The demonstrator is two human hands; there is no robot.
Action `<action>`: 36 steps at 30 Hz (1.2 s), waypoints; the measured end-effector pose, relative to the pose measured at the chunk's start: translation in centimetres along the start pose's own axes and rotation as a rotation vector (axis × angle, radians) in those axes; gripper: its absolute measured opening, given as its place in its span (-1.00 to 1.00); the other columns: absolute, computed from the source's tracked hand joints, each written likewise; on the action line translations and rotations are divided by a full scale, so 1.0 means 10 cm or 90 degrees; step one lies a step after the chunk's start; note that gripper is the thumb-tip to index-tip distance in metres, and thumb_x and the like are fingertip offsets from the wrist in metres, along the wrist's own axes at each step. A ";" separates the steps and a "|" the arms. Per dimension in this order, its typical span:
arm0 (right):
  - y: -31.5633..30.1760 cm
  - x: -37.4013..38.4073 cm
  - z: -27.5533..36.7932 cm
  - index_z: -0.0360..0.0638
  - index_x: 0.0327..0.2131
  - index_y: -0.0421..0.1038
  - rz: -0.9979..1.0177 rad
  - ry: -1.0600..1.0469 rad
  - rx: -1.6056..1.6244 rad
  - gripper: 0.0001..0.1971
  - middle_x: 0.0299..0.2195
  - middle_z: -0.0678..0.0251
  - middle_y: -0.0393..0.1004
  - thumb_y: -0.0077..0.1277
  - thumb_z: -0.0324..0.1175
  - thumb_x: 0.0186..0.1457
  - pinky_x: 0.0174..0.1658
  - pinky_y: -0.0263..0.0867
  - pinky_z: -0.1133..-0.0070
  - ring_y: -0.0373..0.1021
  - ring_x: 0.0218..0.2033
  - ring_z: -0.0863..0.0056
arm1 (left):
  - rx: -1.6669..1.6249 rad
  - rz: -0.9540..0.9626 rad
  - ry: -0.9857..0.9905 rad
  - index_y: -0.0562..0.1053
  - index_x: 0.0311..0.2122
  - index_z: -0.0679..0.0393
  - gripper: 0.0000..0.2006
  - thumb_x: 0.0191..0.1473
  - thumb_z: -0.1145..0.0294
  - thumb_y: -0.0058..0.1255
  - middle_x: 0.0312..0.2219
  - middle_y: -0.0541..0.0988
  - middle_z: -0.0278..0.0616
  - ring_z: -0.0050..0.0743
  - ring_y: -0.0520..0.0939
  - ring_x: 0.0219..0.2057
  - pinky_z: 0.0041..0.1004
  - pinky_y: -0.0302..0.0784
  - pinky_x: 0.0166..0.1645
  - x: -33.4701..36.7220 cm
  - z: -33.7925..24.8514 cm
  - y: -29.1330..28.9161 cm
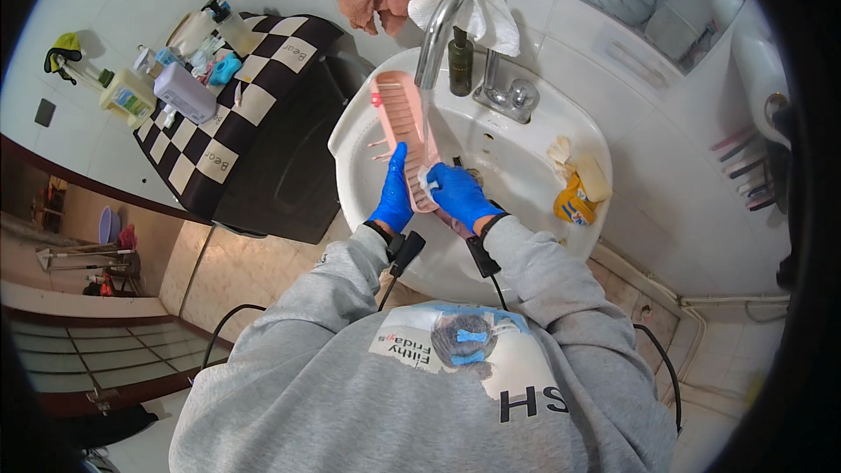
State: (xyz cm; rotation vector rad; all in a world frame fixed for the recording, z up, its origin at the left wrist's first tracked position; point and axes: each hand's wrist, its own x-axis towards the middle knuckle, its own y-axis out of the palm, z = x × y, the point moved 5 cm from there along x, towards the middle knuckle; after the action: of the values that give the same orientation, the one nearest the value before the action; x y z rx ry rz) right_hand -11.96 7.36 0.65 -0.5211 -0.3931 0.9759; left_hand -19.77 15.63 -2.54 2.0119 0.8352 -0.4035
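A long pink plastic rack with a slatted bottom and small hooks along its left side is tilted over the white sink. My left hand, in a blue rubber glove, grips the rack's left edge near its lower end. In my right hand, gloved the same way, a small white wad, perhaps cloth or sponge, is pressed against the rack's slats. The curved metal faucet hangs above the rack, and a thin stream of water runs down onto it. Something dark lies in the basin, partly hidden behind my right hand.
On the sink's rim stand a dark green bottle, a tap handle, a soap bar and a yellow packet. A white cloth drapes the faucet. Leftward, a checkered cover on a dark appliance carries several bottles.
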 end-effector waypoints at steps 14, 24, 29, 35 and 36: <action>0.05 -0.17 0.11 -0.13 -0.38 0.39 0.013 -0.142 -0.254 -0.83 -0.44 0.13 0.42 -0.02 -0.46 -0.17 -0.27 0.26 0.35 0.33 -0.32 0.16 | -0.107 0.179 0.054 0.27 0.02 0.11 -0.39 0.01 -0.18 -0.22 -0.16 0.44 -0.06 -0.15 0.51 -0.20 -0.24 0.43 -0.09 0.06 -0.03 0.13; 0.10 -0.28 0.22 -0.11 -0.37 0.32 -0.014 -0.104 -0.143 -0.88 -0.49 0.05 0.39 -0.14 -0.35 0.00 -0.35 0.23 0.26 0.33 -0.38 0.05 | -0.097 0.132 0.074 0.22 0.04 0.15 -0.31 -0.05 -0.21 -0.14 -0.18 0.45 0.02 -0.08 0.51 -0.21 -0.19 0.46 -0.13 0.10 0.06 -0.01; -0.01 -0.27 0.18 -0.10 -0.38 0.34 -0.060 -0.098 -0.324 -0.88 -0.46 0.08 0.39 -0.10 -0.34 -0.01 -0.35 0.25 0.28 0.34 -0.39 0.07 | 0.039 0.015 0.086 0.24 0.03 0.13 -0.31 -0.06 -0.23 -0.15 -0.20 0.45 0.01 -0.10 0.51 -0.22 -0.18 0.47 -0.17 0.07 0.09 -0.04; 0.08 -0.34 0.22 -0.12 -0.36 0.35 -0.063 -0.116 -0.007 -0.86 -0.44 0.12 0.41 -0.07 -0.32 -0.01 -0.31 0.26 0.34 0.35 -0.36 0.11 | -0.119 0.135 0.111 0.31 -0.04 0.13 -0.39 -0.02 -0.19 -0.16 -0.24 0.49 -0.10 -0.23 0.53 -0.26 -0.27 0.45 -0.14 0.04 -0.01 0.05; 0.09 -0.34 0.19 -0.11 -0.34 0.36 -0.049 -0.098 0.034 -0.85 -0.42 0.14 0.42 -0.06 -0.33 -0.02 -0.29 0.27 0.36 0.35 -0.35 0.14 | -0.121 0.120 0.125 0.30 -0.02 0.12 -0.41 0.00 -0.17 -0.17 -0.23 0.48 -0.12 -0.23 0.53 -0.26 -0.25 0.47 -0.16 0.02 -0.02 0.05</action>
State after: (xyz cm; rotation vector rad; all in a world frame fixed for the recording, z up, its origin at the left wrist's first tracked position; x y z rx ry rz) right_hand -15.30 5.35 1.40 -0.3810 -0.5194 0.9515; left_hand -19.29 15.70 -2.25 1.9511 0.7623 -0.0181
